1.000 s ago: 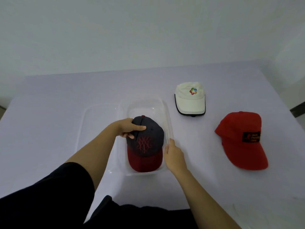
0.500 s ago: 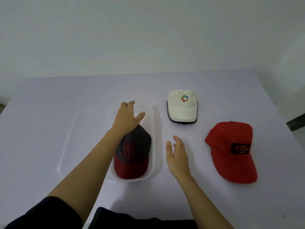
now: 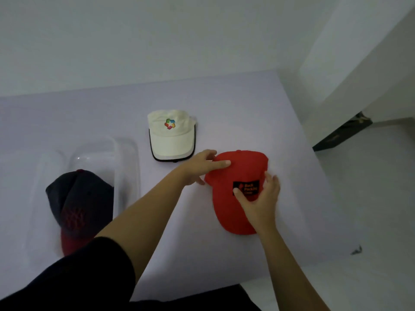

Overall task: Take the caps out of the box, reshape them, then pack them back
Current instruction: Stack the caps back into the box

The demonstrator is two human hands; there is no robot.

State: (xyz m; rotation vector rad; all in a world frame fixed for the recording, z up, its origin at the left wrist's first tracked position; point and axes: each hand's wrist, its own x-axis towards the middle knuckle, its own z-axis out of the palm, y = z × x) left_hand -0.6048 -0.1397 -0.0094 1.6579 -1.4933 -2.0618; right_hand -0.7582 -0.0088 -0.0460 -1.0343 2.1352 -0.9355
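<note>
Left hand [image 3: 202, 167] and right hand [image 3: 258, 198] have left the dark cap [image 3: 83, 198] in the box [image 3: 126, 151] and now rest on the red cap [image 3: 238, 171] on the counter [image 3: 224, 108], fingers spread wide, not gripping. I think it gets packed next.

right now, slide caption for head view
Left hand and right hand touch the red cap; dark cap in clear box
</note>
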